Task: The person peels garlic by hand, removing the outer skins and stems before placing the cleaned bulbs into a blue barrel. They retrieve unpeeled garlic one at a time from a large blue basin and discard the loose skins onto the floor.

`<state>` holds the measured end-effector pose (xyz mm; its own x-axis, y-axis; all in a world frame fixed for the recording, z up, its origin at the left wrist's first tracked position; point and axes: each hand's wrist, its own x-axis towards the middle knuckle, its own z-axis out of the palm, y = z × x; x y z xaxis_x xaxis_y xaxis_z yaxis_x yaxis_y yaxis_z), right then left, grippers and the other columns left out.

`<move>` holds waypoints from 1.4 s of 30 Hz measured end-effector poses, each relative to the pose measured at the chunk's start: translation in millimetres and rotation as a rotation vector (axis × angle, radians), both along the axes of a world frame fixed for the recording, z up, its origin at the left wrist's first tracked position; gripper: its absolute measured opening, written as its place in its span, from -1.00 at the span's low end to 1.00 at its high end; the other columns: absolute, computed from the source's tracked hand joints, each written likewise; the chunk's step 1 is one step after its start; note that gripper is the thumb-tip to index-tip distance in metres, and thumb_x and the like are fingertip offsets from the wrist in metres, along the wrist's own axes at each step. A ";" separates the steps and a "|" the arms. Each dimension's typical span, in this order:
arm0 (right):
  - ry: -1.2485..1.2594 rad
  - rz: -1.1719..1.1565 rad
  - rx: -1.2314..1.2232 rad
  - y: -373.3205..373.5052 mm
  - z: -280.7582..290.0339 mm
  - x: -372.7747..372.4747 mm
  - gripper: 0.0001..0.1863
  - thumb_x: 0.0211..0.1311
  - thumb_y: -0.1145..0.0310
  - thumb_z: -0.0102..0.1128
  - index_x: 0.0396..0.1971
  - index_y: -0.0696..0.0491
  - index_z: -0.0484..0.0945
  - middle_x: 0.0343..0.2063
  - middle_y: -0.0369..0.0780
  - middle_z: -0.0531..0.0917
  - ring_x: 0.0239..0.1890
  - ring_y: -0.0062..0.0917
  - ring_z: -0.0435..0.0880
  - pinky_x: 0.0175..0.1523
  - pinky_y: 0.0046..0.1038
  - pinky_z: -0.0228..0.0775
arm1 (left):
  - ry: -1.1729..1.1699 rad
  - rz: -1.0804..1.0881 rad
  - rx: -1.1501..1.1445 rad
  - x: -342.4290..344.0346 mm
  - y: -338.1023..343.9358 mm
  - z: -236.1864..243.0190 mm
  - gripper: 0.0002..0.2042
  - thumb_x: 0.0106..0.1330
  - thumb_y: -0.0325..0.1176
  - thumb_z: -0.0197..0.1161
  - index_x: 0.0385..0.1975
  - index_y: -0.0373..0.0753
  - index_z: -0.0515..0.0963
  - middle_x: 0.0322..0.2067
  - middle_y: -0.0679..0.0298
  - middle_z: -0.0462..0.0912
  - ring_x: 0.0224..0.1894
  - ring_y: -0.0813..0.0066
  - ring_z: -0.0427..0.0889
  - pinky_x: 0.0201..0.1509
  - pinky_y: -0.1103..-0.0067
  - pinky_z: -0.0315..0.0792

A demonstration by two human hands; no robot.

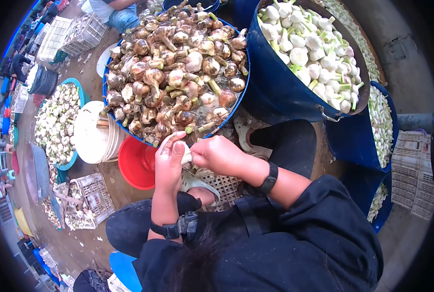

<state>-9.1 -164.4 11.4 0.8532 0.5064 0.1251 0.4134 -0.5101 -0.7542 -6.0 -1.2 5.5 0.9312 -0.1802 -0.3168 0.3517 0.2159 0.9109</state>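
Note:
In front of my knees, my left hand (168, 160) holds a pale garlic bulb (186, 155) between thumb and fingers. My right hand (218, 155) is closed in a pinch against the bulb's right side, its fingertips partly hidden. Just beyond both hands stands a wide blue-rimmed tub (104, 90), heaped with brown, wet-looking garlic bulbs (168, 82) that have short stems; some water shows at its right side. A tall blue barrel (270, 92) at the far right is full of clean white garlic bulbs (314, 53).
Left of my hands are a red bucket (129, 165), stacked white buckets (93, 138) and a teal basin (84, 92) of garlic. A plastic crate (97, 192) lies nearer. More blue containers (343, 124) line the right. Another person (124, 18) sits beyond the tub.

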 end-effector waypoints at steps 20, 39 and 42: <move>1.147 -0.672 1.226 9.6 -24.3 -7.7 -0.80 0.25 0.38 -0.06 -0.38 0.19 0.51 -0.52 -0.25 0.59 -0.55 -0.57 0.53 -0.52 -0.56 0.37 | -0.016 0.039 -0.282 -5.9 -16.2 2.6 -0.55 0.06 -0.51 0.29 -0.02 -0.45 0.37 -0.10 0.21 0.47 -0.09 0.55 0.45 -0.01 0.64 0.35; 0.183 -0.271 -0.170 -42.0 -49.6 -1.6 -0.70 0.09 0.31 0.04 -0.17 0.10 0.47 -0.40 -0.08 0.60 -0.32 -0.18 0.58 -0.22 -0.25 0.43 | 0.726 1.160 -0.495 2.2 74.1 -24.4 -0.08 0.03 0.24 0.04 0.23 -0.36 -0.06 0.23 -0.08 -0.04 0.27 0.07 0.03 0.24 0.21 0.06; -0.007 -0.348 -0.270 -23.2 -31.7 31.2 -0.85 0.12 0.30 -0.01 -0.42 0.04 0.47 -0.49 -0.14 0.56 -0.38 -0.23 0.55 -0.28 -0.28 0.41 | 0.628 0.833 -0.251 -5.9 52.9 -20.4 -0.04 0.05 0.16 0.09 0.28 -0.28 -0.27 0.28 -0.05 -0.25 0.34 0.13 -0.19 0.33 0.28 -0.20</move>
<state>22.1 -187.5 -20.3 0.9783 0.2045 0.0341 0.1868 -0.7984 -0.5724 -11.9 51.7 -14.9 0.4740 0.3100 -0.8242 0.3974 0.7599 0.5144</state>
